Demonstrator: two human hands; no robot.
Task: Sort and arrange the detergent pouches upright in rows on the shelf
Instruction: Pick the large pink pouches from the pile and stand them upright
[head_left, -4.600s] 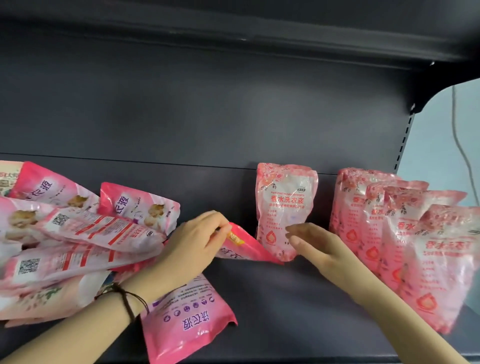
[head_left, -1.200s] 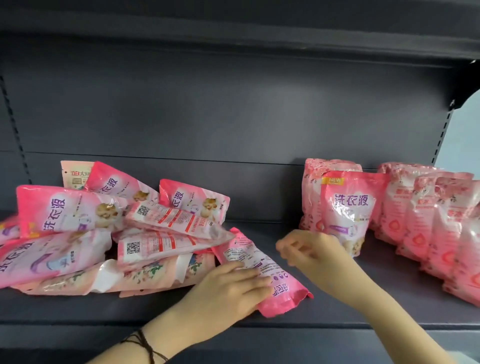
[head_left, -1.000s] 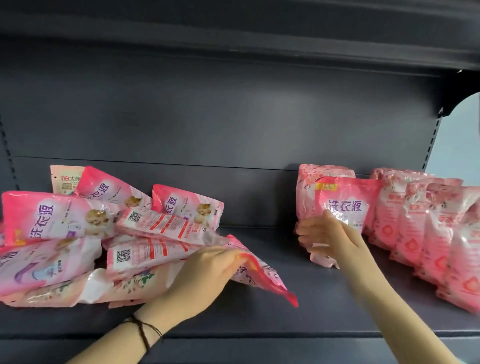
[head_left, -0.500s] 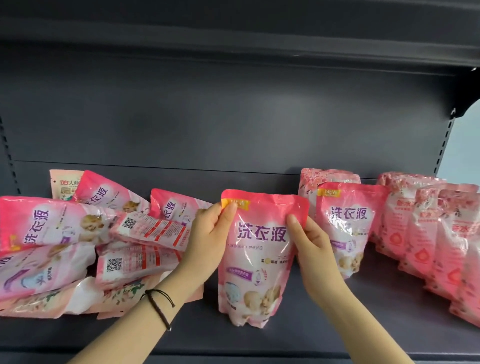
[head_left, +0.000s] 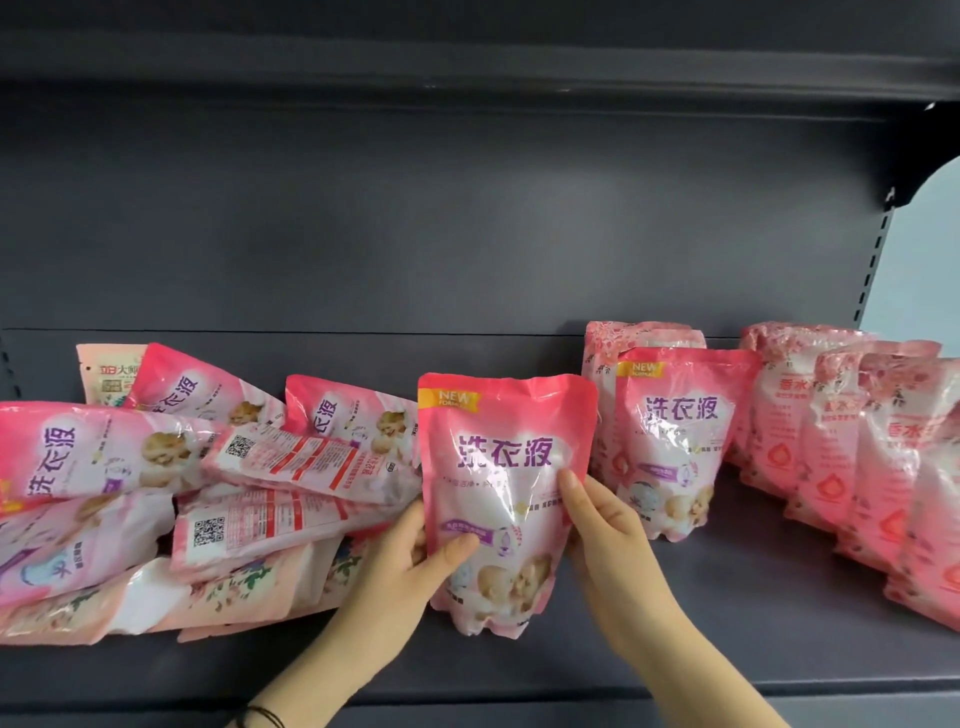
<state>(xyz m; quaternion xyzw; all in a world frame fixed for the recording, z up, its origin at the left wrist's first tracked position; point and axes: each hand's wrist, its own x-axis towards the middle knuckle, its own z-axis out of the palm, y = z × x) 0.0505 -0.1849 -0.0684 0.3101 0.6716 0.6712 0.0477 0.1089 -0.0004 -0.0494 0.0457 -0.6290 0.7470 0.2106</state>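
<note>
A pink detergent pouch (head_left: 498, 467) with purple lettering stands upright at the middle of the dark shelf (head_left: 727, 623). My left hand (head_left: 405, 571) grips its lower left edge, thumb across the front. My right hand (head_left: 602, 525) holds its right side, fingers on the front. Just to the right stands a matching pouch (head_left: 675, 441) in front of a paler rose-print pouch (head_left: 613, 343). A heap of lying pouches (head_left: 182, 493) fills the left. A row of upright rose-print pouches (head_left: 857, 457) stands at the right.
The shelf's back panel (head_left: 467, 234) rises behind everything and an upper shelf (head_left: 467, 62) overhangs. A slotted upright post (head_left: 872, 260) marks the right end. Bare shelf floor shows in front of the held pouch and between it and the right row.
My left hand pulled a pouch out of the heap, and both hands turned it upright. Since half a second ago both hands have slid down its sides and its base now rests on the shelf.
</note>
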